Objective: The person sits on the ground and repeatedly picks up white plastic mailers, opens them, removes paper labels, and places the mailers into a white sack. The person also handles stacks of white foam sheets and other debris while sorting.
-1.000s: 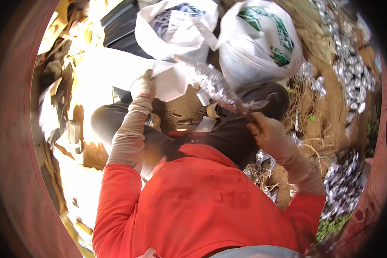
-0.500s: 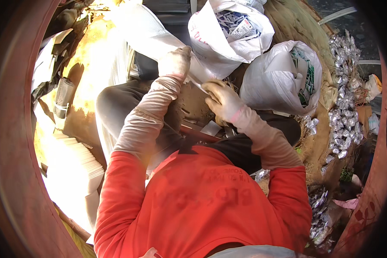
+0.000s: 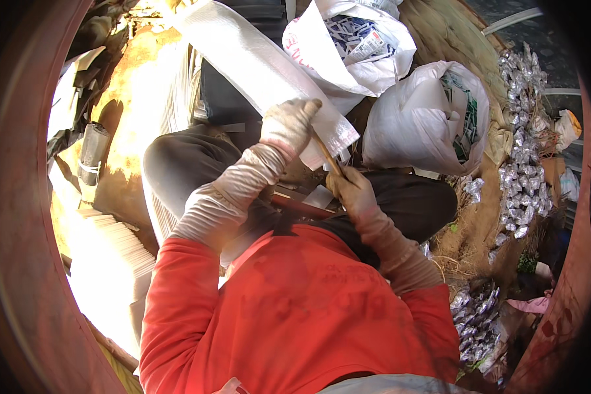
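Note:
A long white strip of sheet material (image 3: pixel 256 56), with a finely textured surface, slants from the upper left down to my lap. My left hand (image 3: pixel 287 126), in a pale glove, is closed on its lower part near the free end. My right hand (image 3: pixel 353 194), also gloved, is closed around a thin brown stick (image 3: pixel 326 155). The stick slants up across the strip's lower end toward my left fingers. Whether my left fingers also touch the stick, I cannot make out. Both hands are above my crossed legs.
Ahead stands a white sack (image 3: pixel 322 46) of blue-and-white packets; another sack (image 3: pixel 400 125) holds green-and-white ones. Silvery wrapped bundles (image 3: pixel 524 190) lie along the right. At left are a stack of pale sheets (image 3: pixel 115 256) and a dark tied roll (image 3: pixel 93 154).
My right hand has moved down toward my lap and now holds the brown stick. My left hand has shifted right, and the strip's lower end now lies flatter and farther right.

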A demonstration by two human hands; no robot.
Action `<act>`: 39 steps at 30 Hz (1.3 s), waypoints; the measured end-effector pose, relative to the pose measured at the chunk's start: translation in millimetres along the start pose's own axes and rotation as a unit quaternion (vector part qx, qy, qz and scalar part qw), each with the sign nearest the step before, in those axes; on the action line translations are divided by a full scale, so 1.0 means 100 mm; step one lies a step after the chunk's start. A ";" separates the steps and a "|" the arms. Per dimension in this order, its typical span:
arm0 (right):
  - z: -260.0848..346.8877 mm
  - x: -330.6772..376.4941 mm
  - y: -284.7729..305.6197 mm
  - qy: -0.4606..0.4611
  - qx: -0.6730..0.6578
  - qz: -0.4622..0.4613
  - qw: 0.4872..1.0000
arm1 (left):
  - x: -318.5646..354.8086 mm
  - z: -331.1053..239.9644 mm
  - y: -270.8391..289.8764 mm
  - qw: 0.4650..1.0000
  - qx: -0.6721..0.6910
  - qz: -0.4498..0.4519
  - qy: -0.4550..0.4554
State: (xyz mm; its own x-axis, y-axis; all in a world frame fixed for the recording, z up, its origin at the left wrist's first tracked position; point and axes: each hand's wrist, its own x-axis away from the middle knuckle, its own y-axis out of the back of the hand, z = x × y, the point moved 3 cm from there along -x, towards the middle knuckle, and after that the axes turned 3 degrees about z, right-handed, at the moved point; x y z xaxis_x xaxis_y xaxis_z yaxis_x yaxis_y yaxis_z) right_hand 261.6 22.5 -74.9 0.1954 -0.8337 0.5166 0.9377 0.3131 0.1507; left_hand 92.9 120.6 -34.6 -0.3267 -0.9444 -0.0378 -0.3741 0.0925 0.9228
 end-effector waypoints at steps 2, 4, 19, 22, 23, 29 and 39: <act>0.11 -0.65 -0.27 0.069 -0.220 -0.068 0.971 | 0.25 -0.28 0.05 0.996 0.002 -0.048 -0.081; 0.11 -1.10 -0.43 0.027 -0.273 -0.083 0.958 | 0.40 -0.36 0.16 0.997 -0.043 -0.024 -0.063; 0.52 -0.45 -0.29 0.342 0.136 -0.012 0.930 | 0.83 0.14 -0.14 0.988 0.006 -0.150 -0.030; 0.55 -0.16 -0.26 0.332 0.142 0.055 0.931 | 0.75 0.12 -0.10 0.988 0.052 -0.144 -0.007; 0.59 -0.10 -0.29 0.371 0.188 0.036 0.909 | 0.73 0.11 -0.09 0.986 0.084 -0.141 0.001; 0.87 0.10 -0.21 0.440 0.182 0.186 0.860 | 0.69 0.17 0.10 0.950 0.229 -0.209 0.027; 0.75 -0.42 0.56 0.367 0.344 -0.026 0.864 | 0.96 0.45 0.73 0.960 0.169 -0.154 -0.160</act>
State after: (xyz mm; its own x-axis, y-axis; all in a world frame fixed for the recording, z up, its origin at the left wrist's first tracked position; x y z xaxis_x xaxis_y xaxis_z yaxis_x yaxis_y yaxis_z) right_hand 284.2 109.0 -24.7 0.5253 -0.8391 -0.1416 0.6069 0.2528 0.7535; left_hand -4.6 51.1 12.4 -0.3852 -0.8032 -0.4545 -0.7386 -0.0270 0.6736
